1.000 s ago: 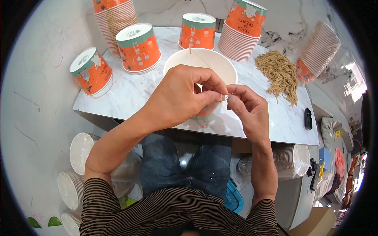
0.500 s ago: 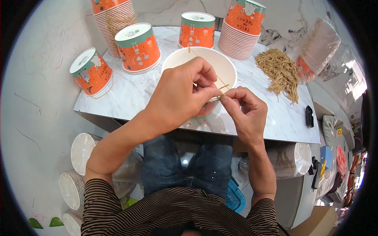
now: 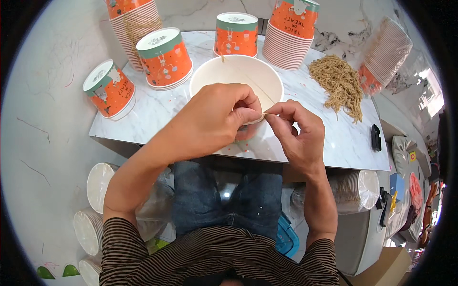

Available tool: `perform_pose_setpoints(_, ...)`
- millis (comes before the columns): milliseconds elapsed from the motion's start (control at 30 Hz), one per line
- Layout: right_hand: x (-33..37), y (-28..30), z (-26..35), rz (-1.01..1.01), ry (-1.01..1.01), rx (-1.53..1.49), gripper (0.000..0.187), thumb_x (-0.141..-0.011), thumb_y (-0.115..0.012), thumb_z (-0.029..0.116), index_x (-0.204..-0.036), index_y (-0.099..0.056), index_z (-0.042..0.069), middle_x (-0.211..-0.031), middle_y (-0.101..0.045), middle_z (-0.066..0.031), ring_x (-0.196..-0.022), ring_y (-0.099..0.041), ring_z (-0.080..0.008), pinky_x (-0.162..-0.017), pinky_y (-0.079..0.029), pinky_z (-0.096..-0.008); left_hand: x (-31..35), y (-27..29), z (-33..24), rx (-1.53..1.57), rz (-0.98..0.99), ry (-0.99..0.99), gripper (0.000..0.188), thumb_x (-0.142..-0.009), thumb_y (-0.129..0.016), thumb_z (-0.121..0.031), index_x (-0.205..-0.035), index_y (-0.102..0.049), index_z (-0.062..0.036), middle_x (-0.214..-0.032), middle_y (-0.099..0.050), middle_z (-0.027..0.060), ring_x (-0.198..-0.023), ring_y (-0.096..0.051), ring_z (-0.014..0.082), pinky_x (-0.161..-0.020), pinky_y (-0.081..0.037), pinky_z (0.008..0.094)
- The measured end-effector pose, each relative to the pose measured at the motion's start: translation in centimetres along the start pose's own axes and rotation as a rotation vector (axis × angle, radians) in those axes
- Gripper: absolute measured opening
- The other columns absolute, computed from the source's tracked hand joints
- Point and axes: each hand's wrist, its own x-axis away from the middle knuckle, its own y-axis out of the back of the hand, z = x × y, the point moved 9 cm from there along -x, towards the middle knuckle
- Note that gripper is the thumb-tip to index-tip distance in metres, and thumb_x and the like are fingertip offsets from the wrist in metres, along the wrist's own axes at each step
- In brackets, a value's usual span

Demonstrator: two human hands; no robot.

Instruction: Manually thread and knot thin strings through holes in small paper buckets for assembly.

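Fingertips closed, your left hand point(image 3: 217, 119) and right hand point(image 3: 298, 136) pinch string point(image 3: 263, 116) at the near rim of the cup point(image 3: 222, 74), set by the desk's point(image 3: 338, 148) front edge, likely for reach.

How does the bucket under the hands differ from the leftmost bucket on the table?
The front bucket sits mouth up; the leftmost bucket sits upside down. The front bucket shows mostly its white inside, the leftmost bucket its orange side and pale base. Both are round.
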Motion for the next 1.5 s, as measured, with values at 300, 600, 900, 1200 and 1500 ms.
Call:
perform_pose_setpoints(300, 0.2, -0.1, -0.2, 0.015, 0.066, -0.078, 0.016, -0.087, -0.077, 0.001, -0.101, -0.072, 0.003, -0.071, -0.057, 0.0033, -0.06, -0.046, -0.0031, -0.052, -0.034, -0.021, -0.9, -0.7, 1.4, 0.235, 0.25, 0.133, 0.012, -0.102, -0.062, -0.012, -0.1, -0.064, -0.0003, -0.089, -0.062, -0.0011, -0.081, -0.056, 0.0071, -0.074, -0.049, 0.0238)
perform_pose_setpoints(600, 0.2, -0.1, 1.1, -0.071, 0.105, 0.01, 0.02, -0.081, -0.084, 0.003, -0.097, -0.073, 0.004, -0.07, -0.053, 0.0036, -0.058, -0.041, -0.0034, -0.049, -0.03, -0.0216, -1.1, -0.9, 1.5, 0.232, 0.245, 0.145, 0.013, -0.102, -0.064, -0.013, -0.101, -0.065, -0.0003, -0.092, -0.064, -0.001, -0.084, -0.058, 0.0052, -0.075, -0.049, 0.0226)
perform_pose_setpoints(900, 0.3, 0.2, 0.7, -0.126, 0.071, 0.033, 0.011, -0.083, -0.077, -0.002, -0.094, -0.074, 0.001, -0.068, -0.054, 0.0031, -0.057, -0.041, -0.0031, -0.049, -0.033, -0.022, -1.8, -0.6, 1.7, 0.207, 0.182, 0.145, 0.012, -0.1, -0.066, -0.01, -0.101, -0.067, 0.0021, -0.092, -0.066, 0.0, -0.084, -0.059, 0.0069, -0.077, -0.05, 0.0238)
perform_pose_setpoints(1200, 0.3, 0.4, 1.1, -0.142, 0.064, 0.007, 0.013, -0.083, -0.077, -0.001, -0.095, -0.074, 0.001, -0.066, -0.053, 0.0039, -0.057, -0.044, -0.0025, -0.048, -0.034, -0.0215, -1.9, -0.6, 1.7, 0.189, 0.166, 0.144, 0.016, -0.1, -0.067, -0.014, -0.101, -0.068, 0.0019, -0.092, -0.066, 0.0, -0.086, -0.059, 0.0065, -0.078, -0.05, 0.0235)
perform_pose_setpoints(1500, 0.4, 0.7, 1.2, -0.156, 0.115, 0.106, 0.01, -0.087, -0.076, 0.003, -0.097, -0.074, 0.001, -0.07, -0.061, 0.0018, -0.058, -0.049, -0.0036, -0.052, -0.038, -0.0218, -2.0, -0.7, 1.4, 0.15, 0.165, 0.135, 0.017, -0.1, -0.067, -0.016, -0.1, -0.068, 0.0016, -0.091, -0.068, 0.0008, -0.084, -0.061, 0.0066, -0.077, -0.051, 0.0237)
